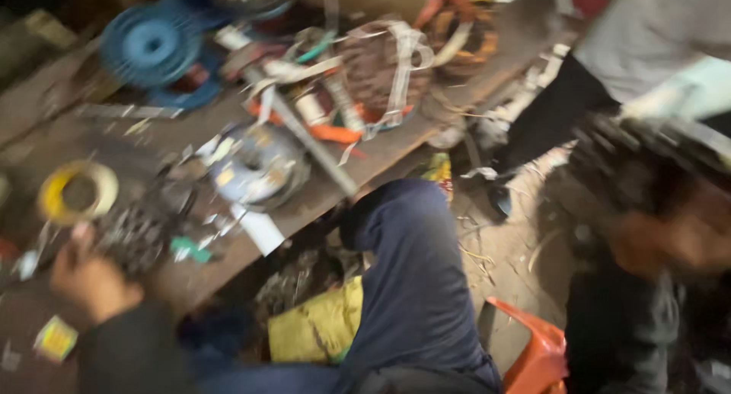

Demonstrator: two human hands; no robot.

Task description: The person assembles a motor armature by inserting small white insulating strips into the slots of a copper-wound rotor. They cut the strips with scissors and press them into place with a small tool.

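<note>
While blur softens all, one left hand (90, 276) closed in a grip on one dark metal part (131, 238), low on the cluttered wooden table (320, 200). Nearby, one yellow tape roll (47, 196), one blue spool (151, 45), one round grey motor piece (259, 165). Right hand out of sight.

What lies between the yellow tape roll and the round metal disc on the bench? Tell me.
In the head view, a dark tangled metal part lies between the yellow tape roll and the round metal disc; the left hand touches it. Blur hides detail.
</note>
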